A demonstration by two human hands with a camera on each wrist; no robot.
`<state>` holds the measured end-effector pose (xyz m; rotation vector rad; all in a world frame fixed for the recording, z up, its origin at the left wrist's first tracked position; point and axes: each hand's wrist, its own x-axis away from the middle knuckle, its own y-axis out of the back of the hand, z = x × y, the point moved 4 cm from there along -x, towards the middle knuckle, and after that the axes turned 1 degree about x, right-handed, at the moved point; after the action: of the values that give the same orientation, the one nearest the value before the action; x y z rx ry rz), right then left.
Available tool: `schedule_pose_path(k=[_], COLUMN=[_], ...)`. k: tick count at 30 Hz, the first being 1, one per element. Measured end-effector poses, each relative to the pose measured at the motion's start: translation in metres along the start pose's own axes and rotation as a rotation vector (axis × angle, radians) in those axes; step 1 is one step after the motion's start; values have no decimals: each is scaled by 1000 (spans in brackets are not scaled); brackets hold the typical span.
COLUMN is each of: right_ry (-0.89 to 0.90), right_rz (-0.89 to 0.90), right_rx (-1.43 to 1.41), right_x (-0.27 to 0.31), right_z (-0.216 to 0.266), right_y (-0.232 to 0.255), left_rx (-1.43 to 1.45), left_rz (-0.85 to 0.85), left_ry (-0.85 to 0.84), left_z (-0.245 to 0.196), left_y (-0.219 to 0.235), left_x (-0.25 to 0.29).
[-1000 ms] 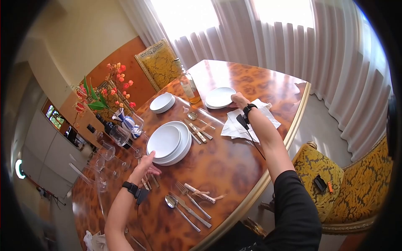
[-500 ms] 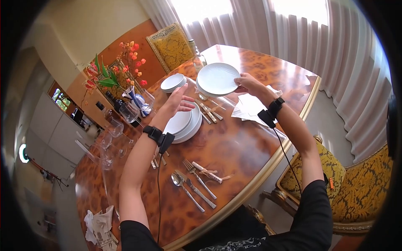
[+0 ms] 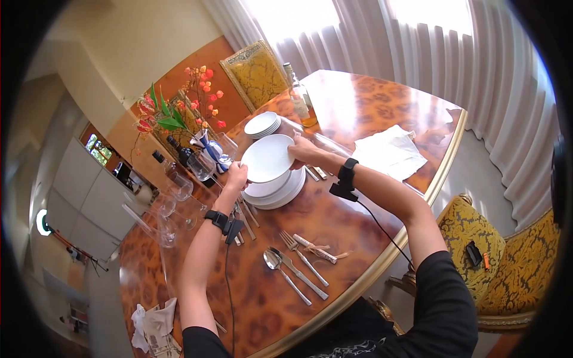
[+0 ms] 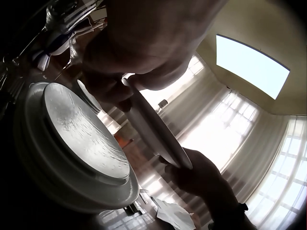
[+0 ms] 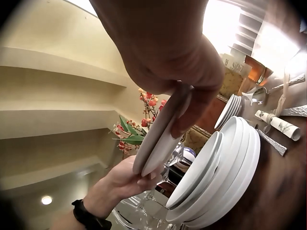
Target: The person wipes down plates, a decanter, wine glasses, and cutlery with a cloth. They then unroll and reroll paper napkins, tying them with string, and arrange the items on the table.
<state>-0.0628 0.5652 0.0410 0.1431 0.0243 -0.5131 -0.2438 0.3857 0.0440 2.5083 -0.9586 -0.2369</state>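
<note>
Both hands hold small white plates (image 3: 268, 159) above a stack of larger white plates (image 3: 280, 194). In the head view the left hand (image 3: 237, 178) pinches their left edge and the right hand (image 3: 303, 153) grips the right edge. The right wrist view shows two held plates (image 5: 160, 134) together, tilted, with the right hand (image 5: 177, 72) at the upper edge and the left hand (image 5: 125, 178) at the lower. In the left wrist view, the stack's top plate (image 4: 86, 132) lies below the held ones, not touching them.
A stack of small plates (image 3: 262, 124) and a bottle (image 3: 303, 104) stand behind. Wine glasses (image 3: 201, 166) and a flower vase (image 3: 209, 146) are at the left. Cutlery (image 3: 295, 265) lies in front, and a white napkin (image 3: 391, 152) at the right.
The right hand has lifted the small plates from beside the napkin and carried them left over the large stack. The left hand has left the stack and taken hold of their left edge.
</note>
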Motion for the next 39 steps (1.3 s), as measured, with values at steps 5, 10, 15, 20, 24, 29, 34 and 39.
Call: schedule_pose_path(k=[5, 10, 15, 20, 24, 29, 34, 39], right_ry=[45, 198, 74, 81, 142, 216, 204, 88], right_rz=[-46, -210, -168, -197, -203, -190, -212, -241], right_rx=[373, 675, 683, 751, 823, 903, 889, 842], right_x=[-13, -36, -27, -20, -17, -15, -6, -11], right_z=[-6, -31, -22, -18, -11, -7, -4, -18], right_y=[-29, -37, -38, -41, -43, -43, -33, -1], left_rx=[-174, -555, -649, -729, -704, -711, -599, -236], left_rz=[-134, -217, -217, -195, -199, -191, -80, -14], left_ry=[-58, -143, -142, -130, -143, -162, -75, 76], left_z=[39, 35, 35, 42, 40, 51, 43, 54], left_y=[12, 14, 14, 13, 12, 12, 11, 17], left_x=[-5, 4, 8, 8, 9, 0, 10, 11])
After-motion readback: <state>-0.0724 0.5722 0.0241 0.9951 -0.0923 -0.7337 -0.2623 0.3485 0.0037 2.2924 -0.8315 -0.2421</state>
